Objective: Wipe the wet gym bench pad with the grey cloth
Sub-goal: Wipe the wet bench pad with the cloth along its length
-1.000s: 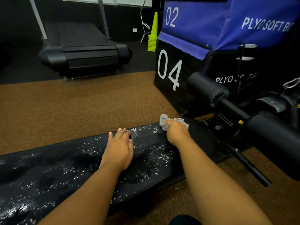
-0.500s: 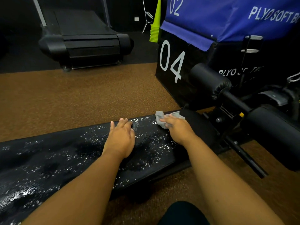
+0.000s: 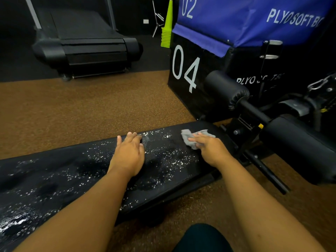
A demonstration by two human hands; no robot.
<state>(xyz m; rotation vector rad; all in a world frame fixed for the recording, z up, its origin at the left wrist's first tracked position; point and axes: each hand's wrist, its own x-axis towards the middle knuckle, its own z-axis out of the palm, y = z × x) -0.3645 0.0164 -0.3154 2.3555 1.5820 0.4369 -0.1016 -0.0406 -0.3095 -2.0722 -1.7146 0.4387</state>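
Head view. Long black padded gym bench pad [image 3: 63, 179] runs from lower left to centre right, its surface speckled with bright water droplets along most of its length; the strip near its right end looks darker and mostly free of drops. Left hand [image 3: 128, 155] lies palm-down on the pad near the far edge, fingers straight and close together, holding nothing. Right hand [image 3: 211, 149] rests on the small crumpled grey cloth [image 3: 187, 136], fingers extended over it and pressing it flat to the pad near the right end; cloth edges show beyond the fingertips on the far side. The two hands are apart, with wet pad between them.

Behind the bench: brown speckled rubber floor [image 3: 81, 110]. Black soft plyo box marked "04" [image 3: 183, 70] stands under a blue one marked "02" [image 3: 236, 19]. Black foam roller pad [image 3: 225, 90] on a bar sits just right of the bench end. Black treadmill [image 3: 85, 46] at upper left; stack of lime-green cones [image 3: 167, 28] beside the boxes.
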